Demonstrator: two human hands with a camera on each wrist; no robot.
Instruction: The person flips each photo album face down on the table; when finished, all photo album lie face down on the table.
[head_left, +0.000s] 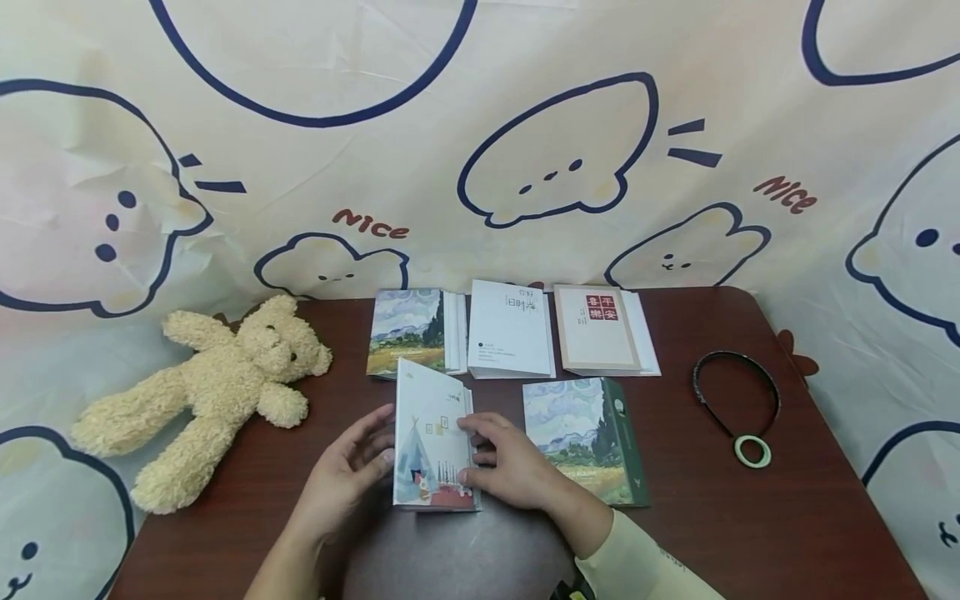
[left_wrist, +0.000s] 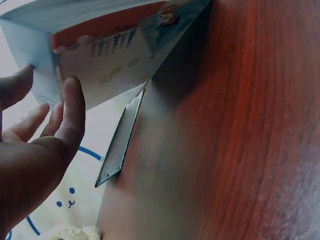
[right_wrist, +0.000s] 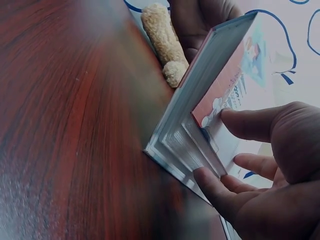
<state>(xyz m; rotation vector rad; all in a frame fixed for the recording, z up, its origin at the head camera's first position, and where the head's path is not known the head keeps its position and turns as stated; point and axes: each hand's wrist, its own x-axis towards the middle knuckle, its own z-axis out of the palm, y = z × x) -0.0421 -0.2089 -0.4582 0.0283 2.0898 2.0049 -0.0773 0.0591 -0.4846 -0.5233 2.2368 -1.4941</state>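
A white photo album (head_left: 431, 442) with a blue tent on its cover stands tilted on the table in front of me. My right hand (head_left: 513, 462) grips its open side, the thumb on the cover and other fingers at the page edges. Layered clear page sleeves (right_wrist: 182, 135) show in the right wrist view. My left hand (head_left: 348, 467) is at the spine side, with loosely bent fingertips (left_wrist: 73, 87) right by the spine (left_wrist: 32, 55). Just right of my right hand is a green-spined album (head_left: 573, 433) with a painted landscape cover.
Along the back stand a landscape album (head_left: 407, 329), a white album (head_left: 510, 329) and a beige album (head_left: 600, 329) with red squares. A teddy bear (head_left: 217, 383) lies at the left. On the right is a black cord with a pale green ring (head_left: 752, 452). A patterned cloth (head_left: 420, 167) hangs behind.
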